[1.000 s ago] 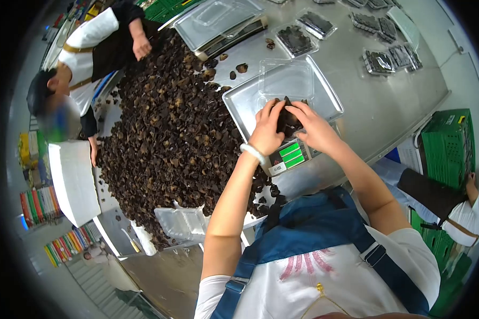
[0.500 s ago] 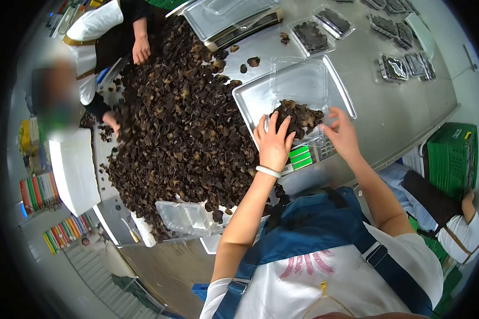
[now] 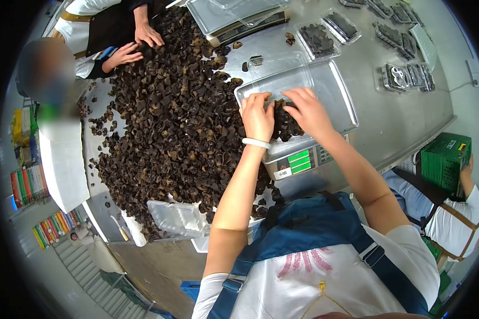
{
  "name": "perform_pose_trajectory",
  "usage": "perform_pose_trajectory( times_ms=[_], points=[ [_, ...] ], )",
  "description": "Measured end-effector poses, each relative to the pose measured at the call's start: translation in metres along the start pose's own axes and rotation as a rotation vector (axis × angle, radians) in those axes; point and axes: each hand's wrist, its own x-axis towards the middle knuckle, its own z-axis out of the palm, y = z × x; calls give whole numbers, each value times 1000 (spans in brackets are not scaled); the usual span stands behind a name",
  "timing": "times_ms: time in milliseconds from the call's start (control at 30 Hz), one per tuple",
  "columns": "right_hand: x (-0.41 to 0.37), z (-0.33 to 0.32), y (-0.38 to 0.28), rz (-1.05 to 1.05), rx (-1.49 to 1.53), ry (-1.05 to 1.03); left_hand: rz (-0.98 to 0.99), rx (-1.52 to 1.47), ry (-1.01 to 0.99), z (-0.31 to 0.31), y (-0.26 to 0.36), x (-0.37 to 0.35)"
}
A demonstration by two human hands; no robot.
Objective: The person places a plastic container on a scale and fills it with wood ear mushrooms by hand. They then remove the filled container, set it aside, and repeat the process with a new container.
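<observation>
Cupping dark fungus (image 3: pixel 287 126), both hands (image 3: pixel 258 118) (image 3: pixel 312 115) have drawn closer together.

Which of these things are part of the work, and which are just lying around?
Apparently part of the work:
dark heap
clear container
metal tray
scale
filled packs

Seemingly just nearby:
white box
blue crate

head camera, worn | faces forward and down | near left hand (image 3: pixel 257 117), right hand (image 3: pixel 311 114) | wide-angle
</observation>
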Motion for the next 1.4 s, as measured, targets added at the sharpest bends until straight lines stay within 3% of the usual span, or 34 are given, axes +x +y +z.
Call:
perform_pose_trajectory(
  times_ms=[100, 233, 467, 533, 600, 767, 967, 1033, 1133, 1167, 1267, 1333, 1400],
  points=[
    [11, 15, 11, 8, -121, -89, -43, -44, -66, -3, 0, -2],
    [11, 6, 13, 110, 78, -55, -99, -222, -71, -15, 1, -3],
    [0, -30, -21, 341, 396, -167, -570, -900, -364, -34, 17, -15],
    [-6, -39, -20, 478, 472, -148, -625, -927, -283, -44, 15, -24],
    [-15, -41, -5, 429, 395, -123, -626, -704, -141, -52, -6, -38],
    [-27, -34, 14, 171, 67, -172, -746, -927, -91, -57, -15, -59],
    [-18, -31, -40, 164, 357, -225, -883, -1370, -171, -58, 15, -63],
    [-23, -20, -51, -54, 213, -266, -922, -1592, -152, -68, 29, -63],
    [-30, -4, -68, -313, 85, -343, -872, -1768, -292, -75, 6, -82],
    [-31, -1, -71, -278, 194, -412, -996, -1703, -198, -78, 6, -93],
    [-30, 17, -79, -103, 363, -466, -1015, -1662, -170, -83, -24, -138],
    [-23, 51, -78, -121, 299, -424, -1067, -1621, -95, -95, -32, -164],
    [-10, 91, -86, -310, 113, -451, -1126, -1556, -56, -109, -41, -188]
  ],
)
